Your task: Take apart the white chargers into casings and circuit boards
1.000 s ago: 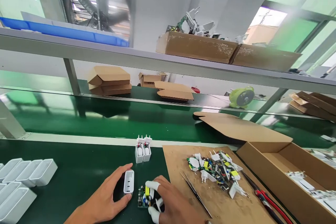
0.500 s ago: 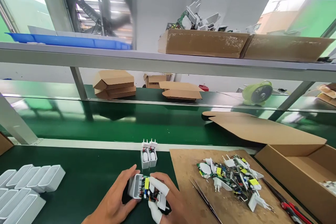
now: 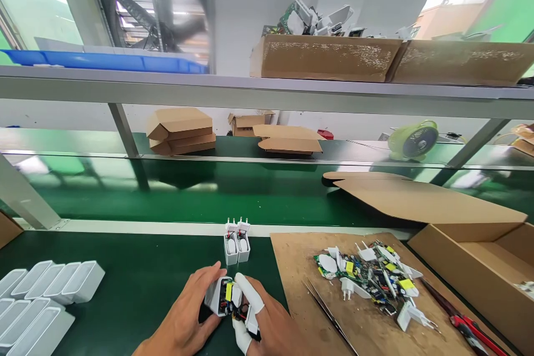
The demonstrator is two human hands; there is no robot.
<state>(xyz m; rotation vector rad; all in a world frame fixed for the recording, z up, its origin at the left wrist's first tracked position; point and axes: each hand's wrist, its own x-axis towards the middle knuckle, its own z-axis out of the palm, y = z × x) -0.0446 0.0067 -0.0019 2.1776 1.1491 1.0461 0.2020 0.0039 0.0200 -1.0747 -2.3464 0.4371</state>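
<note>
My left hand grips a white plastic charger housing by its sides. In my right hand, with white covers on the thumb and a finger, is a circuit board with a yellow-wrapped part and a white plug piece joined to it. The board's left end sits partly inside the housing's mouth. Just beyond my hands stand two white housings with boards inside and plug pieces at their far ends.
Several white housings lie at the left. On a brown board at the right are a pile of circuit boards, tweezers and red-handled pliers. An open cardboard box stands beyond, under a shelf.
The circuit board has moved left, deeper into the housing, and my right hand has come closer to my left. The camera view has shifted slightly.
</note>
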